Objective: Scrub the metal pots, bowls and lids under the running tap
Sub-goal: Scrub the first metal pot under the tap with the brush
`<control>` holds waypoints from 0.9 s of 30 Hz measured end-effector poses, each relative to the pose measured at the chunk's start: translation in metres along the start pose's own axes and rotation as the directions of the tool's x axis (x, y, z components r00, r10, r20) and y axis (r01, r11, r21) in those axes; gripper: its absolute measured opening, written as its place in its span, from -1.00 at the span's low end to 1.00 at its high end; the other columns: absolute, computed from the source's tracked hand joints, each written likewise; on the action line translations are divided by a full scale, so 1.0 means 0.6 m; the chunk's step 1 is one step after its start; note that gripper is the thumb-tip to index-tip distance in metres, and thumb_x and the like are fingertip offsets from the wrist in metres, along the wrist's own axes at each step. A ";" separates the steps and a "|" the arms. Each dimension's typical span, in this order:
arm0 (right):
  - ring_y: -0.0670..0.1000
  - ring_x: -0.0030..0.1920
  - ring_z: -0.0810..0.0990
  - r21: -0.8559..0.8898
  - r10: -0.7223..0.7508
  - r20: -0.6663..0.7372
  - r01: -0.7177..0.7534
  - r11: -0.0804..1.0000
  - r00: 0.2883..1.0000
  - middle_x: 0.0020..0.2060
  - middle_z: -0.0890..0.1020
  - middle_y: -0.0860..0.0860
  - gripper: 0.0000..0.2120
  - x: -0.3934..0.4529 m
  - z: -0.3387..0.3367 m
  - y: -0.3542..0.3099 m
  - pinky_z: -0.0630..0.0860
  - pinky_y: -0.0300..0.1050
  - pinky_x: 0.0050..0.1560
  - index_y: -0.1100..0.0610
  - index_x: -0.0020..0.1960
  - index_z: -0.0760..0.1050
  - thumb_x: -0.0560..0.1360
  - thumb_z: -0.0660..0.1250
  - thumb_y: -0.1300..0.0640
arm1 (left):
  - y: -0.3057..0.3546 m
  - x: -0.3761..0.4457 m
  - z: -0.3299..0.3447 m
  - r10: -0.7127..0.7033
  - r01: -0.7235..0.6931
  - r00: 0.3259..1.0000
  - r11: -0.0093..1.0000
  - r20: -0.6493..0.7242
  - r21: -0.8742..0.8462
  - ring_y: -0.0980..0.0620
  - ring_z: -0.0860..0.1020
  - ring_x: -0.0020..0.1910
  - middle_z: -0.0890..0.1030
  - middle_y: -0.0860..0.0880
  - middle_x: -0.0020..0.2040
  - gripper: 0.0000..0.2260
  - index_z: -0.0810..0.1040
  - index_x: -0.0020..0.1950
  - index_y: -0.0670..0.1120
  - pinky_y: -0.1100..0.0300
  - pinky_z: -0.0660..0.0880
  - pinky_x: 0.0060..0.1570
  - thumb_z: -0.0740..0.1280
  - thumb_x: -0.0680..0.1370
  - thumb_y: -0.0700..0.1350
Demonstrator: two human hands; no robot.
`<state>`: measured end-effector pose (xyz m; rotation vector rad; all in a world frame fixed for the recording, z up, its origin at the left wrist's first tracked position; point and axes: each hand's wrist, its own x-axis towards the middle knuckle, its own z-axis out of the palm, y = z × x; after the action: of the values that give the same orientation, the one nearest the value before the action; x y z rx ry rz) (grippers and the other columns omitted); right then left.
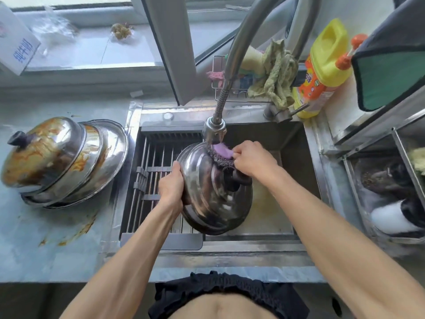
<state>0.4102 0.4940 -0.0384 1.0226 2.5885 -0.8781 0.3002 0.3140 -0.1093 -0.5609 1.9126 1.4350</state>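
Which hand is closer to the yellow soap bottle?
The right hand. It scrubs the lid with a scrubber under the tap, below and left of the yellow soap bottle. The left hand grips the lid's far edge, farther left.

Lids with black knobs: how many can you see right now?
2. One lid is over the sink, held by the left hand, scrubbed by the right hand. One dirty lid tops the counter stack; more may be hidden.
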 end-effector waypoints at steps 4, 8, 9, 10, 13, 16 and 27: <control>0.28 -0.09 0.55 -0.011 -0.066 -0.057 0.065 0.998 0.996 -0.18 0.55 0.13 -0.83 -0.034 0.026 -0.002 0.35 -0.04 -0.21 0.04 -0.27 0.38 0.50 0.19 0.14 | 0.001 -0.013 0.011 0.042 -0.040 0.999 0.996 -0.021 0.081 -0.21 0.71 -0.05 0.73 -0.21 -0.05 -0.49 0.63 -0.07 -0.18 -0.17 0.66 0.03 0.26 0.58 0.27; 0.28 -0.05 0.56 -0.011 -0.101 -0.094 0.100 0.995 0.991 -0.03 0.61 0.14 -0.80 -0.044 0.019 -0.013 0.42 -0.01 -0.15 -0.02 0.02 0.59 0.52 0.21 0.08 | 0.006 -0.029 0.030 0.127 -0.129 0.992 0.974 0.021 0.188 -0.21 0.69 -0.03 0.71 -0.20 -0.08 -0.48 0.61 -0.16 -0.18 -0.15 0.64 0.08 0.21 0.62 0.27; 0.26 -0.07 0.56 0.019 -0.033 -0.103 0.035 0.999 0.994 -0.04 0.62 0.12 -0.77 -0.033 0.012 -0.007 0.43 -0.02 -0.15 -0.02 0.06 0.61 0.51 0.22 0.09 | 0.006 -0.033 0.036 0.147 -0.153 0.988 0.962 0.044 0.225 -0.22 0.69 -0.02 0.71 -0.22 -0.08 -0.46 0.61 -0.19 -0.18 -0.16 0.63 0.10 0.20 0.62 0.27; 0.25 -0.09 0.56 0.031 0.030 -0.109 -0.026 0.999 0.994 -0.08 0.61 0.10 -0.77 -0.024 0.004 -0.002 0.43 -0.03 -0.16 0.00 0.05 0.61 0.49 0.22 0.11 | 0.006 -0.036 0.040 0.162 -0.172 0.985 0.953 0.058 0.249 -0.22 0.68 -0.01 0.71 -0.22 -0.07 -0.46 0.59 -0.21 -0.17 -0.17 0.62 0.11 0.19 0.63 0.27; 0.25 -0.13 0.56 -0.055 0.028 -0.084 -0.033 0.998 0.996 -0.19 0.55 0.08 -0.83 -0.028 -0.002 -0.002 0.40 -0.05 -0.21 0.09 -0.03 0.57 0.46 0.23 0.15 | 0.006 -0.034 0.041 0.161 -0.175 0.984 0.953 0.076 0.248 -0.19 0.68 -0.04 0.71 -0.20 -0.09 -0.47 0.58 -0.19 -0.18 -0.17 0.61 0.13 0.20 0.63 0.26; 0.23 -0.21 0.47 -0.129 -0.140 0.010 0.140 0.982 0.990 -0.25 0.48 0.07 -0.91 -0.059 -0.001 -0.020 0.35 -0.07 -0.21 0.08 -0.13 0.52 0.46 0.23 0.15 | 0.007 -0.028 0.035 0.161 -0.172 0.985 0.953 0.063 0.250 -0.19 0.68 -0.07 0.71 -0.18 -0.11 -0.44 0.59 -0.17 -0.19 -0.16 0.61 0.10 0.21 0.60 0.30; 0.21 -0.23 0.51 -0.205 -0.161 0.013 0.160 0.966 0.987 -0.24 0.53 0.04 -0.92 -0.029 -0.039 -0.026 0.40 -0.08 -0.20 0.05 -0.17 0.49 0.38 0.25 0.19 | 0.025 -0.036 0.032 0.145 -0.182 0.978 0.941 0.147 0.287 -0.09 0.62 -0.19 0.66 -0.13 -0.21 -0.47 0.60 -0.13 -0.12 -0.02 0.61 -0.04 0.24 0.48 0.36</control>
<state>0.4127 0.4899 -0.0059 0.7680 2.7259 -0.6247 0.3096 0.3359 -0.0870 -0.1689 2.0630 1.2139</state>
